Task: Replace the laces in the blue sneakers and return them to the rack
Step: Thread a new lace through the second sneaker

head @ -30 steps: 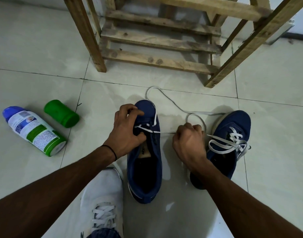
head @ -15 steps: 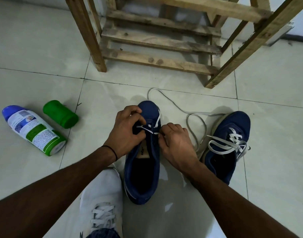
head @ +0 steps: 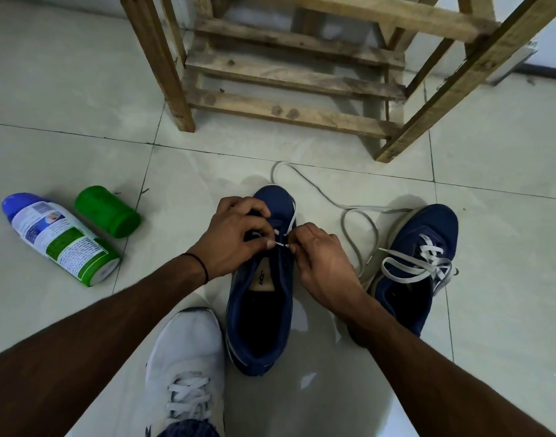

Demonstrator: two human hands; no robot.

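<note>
Pale floor tiles (head: 65, 89) carry a blue sneaker (head: 261, 310) lying lengthwise away from the person, toe toward the wooden rack (head: 289, 74) and heel nearest the camera. Above its front eyelets the left hand (head: 235, 238) and right hand (head: 324, 263) almost meet, each pinching the white lace (head: 365, 208), whose slack loops over the floor to the right. The second blue sneaker (head: 428, 222), laced, lies just right with its toe angled away and rightward, while a spray can (head: 59, 238) and green cap (head: 108, 211) lie well to the left.
</note>
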